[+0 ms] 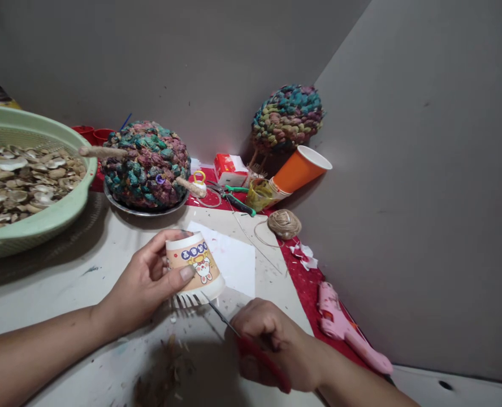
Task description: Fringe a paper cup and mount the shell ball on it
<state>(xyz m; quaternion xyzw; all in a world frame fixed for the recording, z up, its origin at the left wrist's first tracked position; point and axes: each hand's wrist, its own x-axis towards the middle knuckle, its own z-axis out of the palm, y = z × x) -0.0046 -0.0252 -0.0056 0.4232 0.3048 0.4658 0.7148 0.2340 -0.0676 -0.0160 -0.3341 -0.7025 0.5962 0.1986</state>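
Observation:
My left hand (149, 282) is closed around a small paper cup (194, 265) printed with a cartoon figure, held upside down above the white board. The cup's rim is slit into many thin strips that fan out at the bottom. My right hand (272, 342) grips red-handled scissors (229, 327), whose blades point up-left and meet the cup's cut rim. A white sheet of paper (234, 260) lies just behind the cup.
A green basket (43, 220) of shells stands at the left. Behind are a multicoloured woven lump on a metal plate (147, 164), a second woven ball (287, 116), an orange cup (299, 169), a twine ball (284, 224), green pliers (238, 200) and a pink glue gun (346, 328).

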